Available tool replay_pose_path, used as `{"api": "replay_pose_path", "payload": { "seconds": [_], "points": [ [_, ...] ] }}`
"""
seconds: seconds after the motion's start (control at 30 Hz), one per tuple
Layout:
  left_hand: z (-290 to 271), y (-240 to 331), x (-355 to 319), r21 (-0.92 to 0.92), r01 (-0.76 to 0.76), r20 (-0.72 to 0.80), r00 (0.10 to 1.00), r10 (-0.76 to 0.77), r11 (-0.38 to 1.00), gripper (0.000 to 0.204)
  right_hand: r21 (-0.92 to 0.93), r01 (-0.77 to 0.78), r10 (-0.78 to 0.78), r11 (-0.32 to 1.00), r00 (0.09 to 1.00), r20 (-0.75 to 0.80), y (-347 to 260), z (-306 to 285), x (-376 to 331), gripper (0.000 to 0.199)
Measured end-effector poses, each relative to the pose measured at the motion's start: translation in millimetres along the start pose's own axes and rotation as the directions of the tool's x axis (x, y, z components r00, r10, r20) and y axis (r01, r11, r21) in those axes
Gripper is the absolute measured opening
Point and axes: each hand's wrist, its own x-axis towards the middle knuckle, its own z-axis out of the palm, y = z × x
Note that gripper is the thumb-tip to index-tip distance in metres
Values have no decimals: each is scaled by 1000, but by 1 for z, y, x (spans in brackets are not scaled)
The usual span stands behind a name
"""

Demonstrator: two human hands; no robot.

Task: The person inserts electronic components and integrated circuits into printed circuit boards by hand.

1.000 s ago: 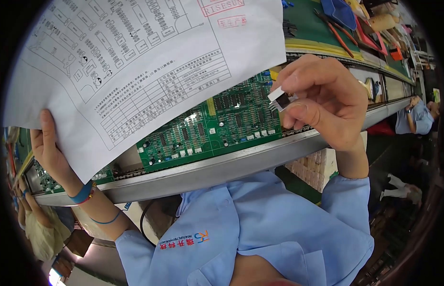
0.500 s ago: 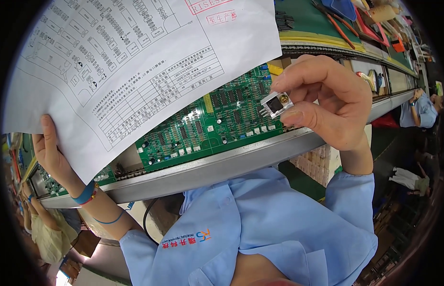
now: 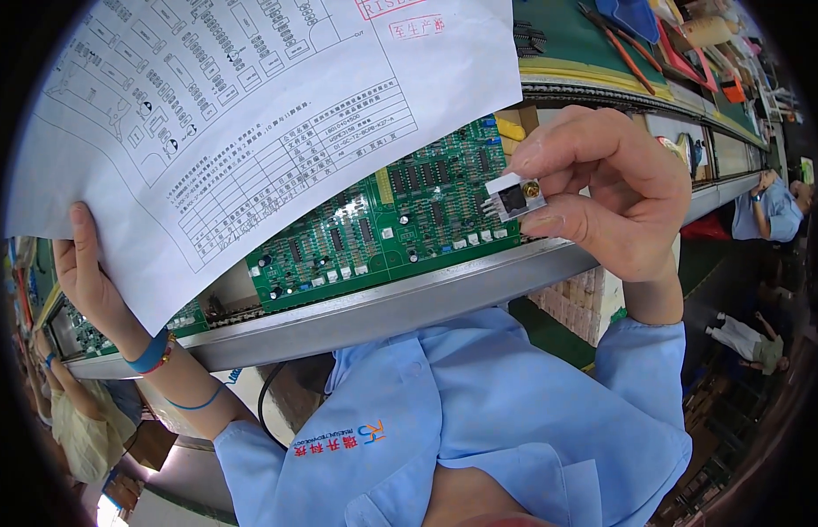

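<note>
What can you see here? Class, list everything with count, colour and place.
Printed sheet: 1, white, upper left
Component: 1, black and silver, right of centre
Circuit boards: several, green, partly under the sheet
Metal rail: 1, grey, below the boards
Pliers-like tool: 1, orange-handled, upper right
Bin: 1, blue, beside the tool
Other people: at least 3, blue, yellowish and pale clothes, both sides
Shirt: 1, light blue, bottom
Left grip: 1, bare, holding the sheet's lower-left edge
Right grip: 1, bare, pinching the component
</note>
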Motion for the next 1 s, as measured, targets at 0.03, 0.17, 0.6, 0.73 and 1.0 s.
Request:
{"api": "replay_pose_path", "payload": {
  "seconds": [0.03, 0.17, 0.6, 0.73, 1.0],
  "points": [
    [2, 1, 0, -4, -25, 4, 1000, 25, 1000, 35, 13, -5, 5, 1000, 1000, -15, 0, 1, 0, 38],
    [7, 2, -1, 9, -77, -36, 996, 78, 997, 33, -21, 3, -3, 1000, 1000, -7, -1, -1, 1, 38],
    [0, 0, 1, -17, -12, -28, 1000, 12, 1000, 31, -42, 7, -7, 999, 1000, -10, 1, 0, 2, 38],
    [2, -1, 0, -51, -10, -12, 1000, 10, 999, 31, -66, 1, -1, 998, 1000, 1, -2, 0, 1, 38],
    [5, 5, -7, -38, 31, 8, 1000, -30, 999, 33, -60, 8, -6, 998, 1000, 26, 3, 0, -1, 37]
  ]
}}
